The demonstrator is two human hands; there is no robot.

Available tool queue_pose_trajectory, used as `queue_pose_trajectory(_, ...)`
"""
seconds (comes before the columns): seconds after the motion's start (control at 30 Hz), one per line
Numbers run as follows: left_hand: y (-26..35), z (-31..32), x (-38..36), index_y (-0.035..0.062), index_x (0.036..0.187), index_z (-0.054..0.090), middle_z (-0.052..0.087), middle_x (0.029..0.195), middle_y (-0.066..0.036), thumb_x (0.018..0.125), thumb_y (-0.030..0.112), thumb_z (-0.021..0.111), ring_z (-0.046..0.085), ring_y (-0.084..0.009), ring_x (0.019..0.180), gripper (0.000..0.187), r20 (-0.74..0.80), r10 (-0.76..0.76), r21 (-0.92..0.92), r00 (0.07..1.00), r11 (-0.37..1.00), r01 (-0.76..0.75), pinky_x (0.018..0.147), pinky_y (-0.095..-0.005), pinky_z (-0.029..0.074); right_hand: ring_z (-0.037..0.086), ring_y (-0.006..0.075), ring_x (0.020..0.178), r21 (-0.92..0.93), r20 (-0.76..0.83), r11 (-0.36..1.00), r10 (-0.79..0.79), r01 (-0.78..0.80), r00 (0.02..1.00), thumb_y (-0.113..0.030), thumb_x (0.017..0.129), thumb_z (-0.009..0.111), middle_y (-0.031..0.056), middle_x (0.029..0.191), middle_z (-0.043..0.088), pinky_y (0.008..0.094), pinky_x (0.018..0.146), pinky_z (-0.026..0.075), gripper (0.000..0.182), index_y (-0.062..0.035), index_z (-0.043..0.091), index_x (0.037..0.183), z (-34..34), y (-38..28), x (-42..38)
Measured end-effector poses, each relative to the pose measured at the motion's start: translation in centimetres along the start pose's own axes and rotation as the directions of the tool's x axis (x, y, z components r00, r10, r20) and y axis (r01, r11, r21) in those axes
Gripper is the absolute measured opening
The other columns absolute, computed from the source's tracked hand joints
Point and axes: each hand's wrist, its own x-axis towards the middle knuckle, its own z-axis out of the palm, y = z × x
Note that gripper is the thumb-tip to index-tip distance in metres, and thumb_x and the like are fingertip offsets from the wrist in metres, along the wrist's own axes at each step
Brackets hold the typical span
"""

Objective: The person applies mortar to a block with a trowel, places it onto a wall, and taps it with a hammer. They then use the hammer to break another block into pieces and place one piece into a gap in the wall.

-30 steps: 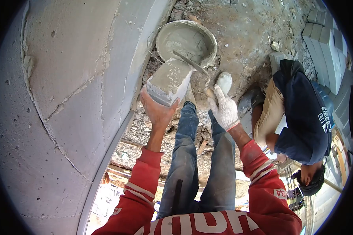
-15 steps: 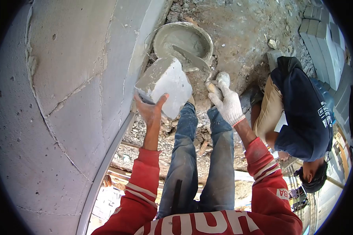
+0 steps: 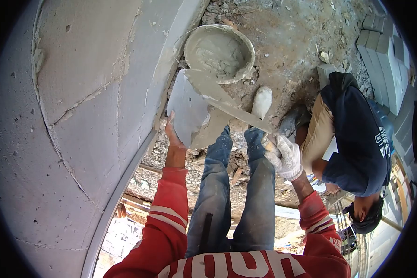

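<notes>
A pale grey block (image 3: pixel 186 109) with a broken edge is gripped at its lower left side by my bare left hand (image 3: pixel 175 139). The fingers behind it are hidden. My right hand (image 3: pixel 285 155), in a white knit glove, is closed round the handle of a trowel (image 3: pixel 245 114). The trowel's long blade, coated with grey mortar, reaches left across the block and appears to touch it. Just beyond the block stands a round bucket (image 3: pixel 250 55) holding wet mortar (image 3: pixel 217 51).
A grey block wall (image 3: pixel 88 116) with mortar joints rises on the left. At right, a person in a dark shirt (image 3: pixel 356 139) is bent low. Several grey blocks (image 3: pixel 380 65) are stacked at the far right. Rubble and dirt (image 3: pixel 292 51) cover the ground.
The trowel has come out of the bucket and now lies across the block. My right hand has moved back toward me and right. My left hand has tilted the block.
</notes>
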Motion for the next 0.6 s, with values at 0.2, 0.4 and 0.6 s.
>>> queue_pose_trajectory(0.2, 0.0, 0.1, -0.7, 0.0052, 0.126, 0.057, 0.067, 0.102, -0.007, 0.1, 0.044, 0.047, 0.068, -0.0188, 0.089, 0.048, 0.035, -0.168, 0.058, 0.985, 0.985, 0.166, 0.066, -0.0318, 0.058, 0.07, 0.0408, 0.082, -0.015, -0.061, 0.998, -0.056, 0.055, 0.997, -0.03, 0.082, 0.08, 0.0188, 0.106, 0.069, 0.0414, 0.068, 0.058, 0.055, -0.002, 0.062, 0.125, 3.5, 2.0, 2.9)
queue_pose_trajectory(0.4, -1.6, -4.1, -0.4, 0.0046, 0.133, 0.054, 0.065, 0.113, -0.011, 0.099, 0.048, 0.051, 0.065, -0.0267, 0.1, 0.056, 0.115, -0.136, 0.051, 0.984, 0.99, 0.13, 0.086, -0.0405, 0.055, 0.069, 0.0395, 0.094, -0.083, -0.008, 0.996, 0.041, -0.041, 0.999, -0.034, 0.087, 0.075, 0.0199, 0.113, 0.069, 0.0407, 0.079, 0.057, 0.055, -0.0034, 0.06, 0.131, 7.0, 4.5, 9.1)
queue_pose_trajectory(0.6, -3.0, -5.9, -0.3, 0.0037, 0.132, 0.054, 0.064, 0.109, -0.009, 0.104, 0.042, 0.046, 0.066, -0.0214, 0.099, 0.048, -0.086, 0.008, -0.108, 0.996, 0.994, -0.017, 0.083, -0.0389, 0.056, 0.071, 0.0266, 0.085, 0.287, -0.065, 0.939, 0.213, -0.187, 0.975, -0.034, 0.097, 0.066, 0.0149, 0.097, 0.072, 0.0339, 0.073, 0.056, 0.039, -0.0036, 0.064, 0.121, 14.3, 12.1, 12.4)
